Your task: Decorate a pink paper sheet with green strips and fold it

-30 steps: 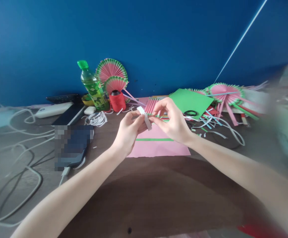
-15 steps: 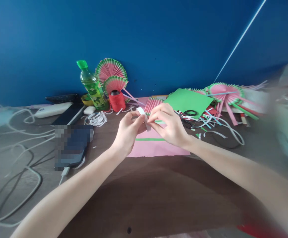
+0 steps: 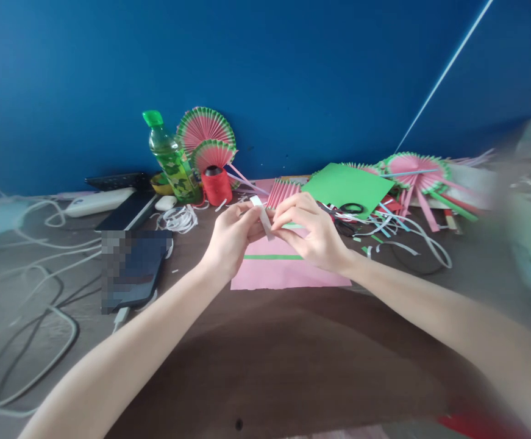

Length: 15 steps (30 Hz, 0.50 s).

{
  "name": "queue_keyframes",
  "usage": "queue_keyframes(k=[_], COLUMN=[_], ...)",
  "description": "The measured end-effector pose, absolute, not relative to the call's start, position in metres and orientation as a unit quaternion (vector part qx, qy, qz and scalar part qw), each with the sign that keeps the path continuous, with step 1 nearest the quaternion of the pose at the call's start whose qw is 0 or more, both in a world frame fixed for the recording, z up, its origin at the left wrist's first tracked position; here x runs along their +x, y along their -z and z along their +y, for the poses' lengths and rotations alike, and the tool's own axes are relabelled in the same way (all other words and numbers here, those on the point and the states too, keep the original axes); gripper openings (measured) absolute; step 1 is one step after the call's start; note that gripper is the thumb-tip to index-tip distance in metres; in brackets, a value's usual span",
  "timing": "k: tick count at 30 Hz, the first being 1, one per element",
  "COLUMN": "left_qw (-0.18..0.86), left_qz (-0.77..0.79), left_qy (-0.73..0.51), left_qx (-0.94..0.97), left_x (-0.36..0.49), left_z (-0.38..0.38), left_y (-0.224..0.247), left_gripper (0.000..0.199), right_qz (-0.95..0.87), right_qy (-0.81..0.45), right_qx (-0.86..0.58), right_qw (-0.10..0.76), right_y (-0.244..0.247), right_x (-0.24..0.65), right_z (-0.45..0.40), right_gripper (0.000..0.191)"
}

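On the left of the dark table [image 3: 265, 353], a phone [image 3: 145, 277] lies plugged into a white cable [image 3: 121, 317]. Near the far edge stand a green-capped bottle [image 3: 170, 158] and a red spool [image 3: 216, 186]. The left hand [image 3: 228, 241] pinches a white strip [image 3: 260, 216] above a pink sheet [image 3: 292, 277]. The right hand [image 3: 314, 235] has its fingertips drawn together just beside the strip; whether they grip it I cannot tell. Beyond, toward the far edge, lie a green sheet [image 3: 347, 188] and a pleated fan [image 3: 406, 163].
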<state>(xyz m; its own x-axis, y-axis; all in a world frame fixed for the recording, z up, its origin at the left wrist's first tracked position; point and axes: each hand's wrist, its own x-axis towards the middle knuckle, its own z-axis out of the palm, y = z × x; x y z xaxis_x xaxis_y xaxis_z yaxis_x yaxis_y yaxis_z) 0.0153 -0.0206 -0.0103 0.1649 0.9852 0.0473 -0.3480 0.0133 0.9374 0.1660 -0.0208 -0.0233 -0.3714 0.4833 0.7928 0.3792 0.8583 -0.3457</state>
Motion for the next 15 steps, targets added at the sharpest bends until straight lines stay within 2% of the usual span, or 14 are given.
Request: queue_keyframes(k=[7, 15], left_qw=[0.605, 0.599], left_qz=[0.376, 0.388], left_qy=[-0.546, -0.538], left_qx=[0.441, 0.448], left_x=[0.01, 0.006], left_z=[-0.012, -0.008], left_y=[0.012, 0.01], left_gripper=[0.008, 0.016], right_qz=[-0.834, -0.83], right_qy=[-0.052, -0.089], right_qx=[-0.26, -0.236], right_qw=[0.485, 0.497], right_y=[0.027, 0.029], right_x=[0.165, 0.164], right_z=[-0.022, -0.021], right_gripper=[0.009, 0.009])
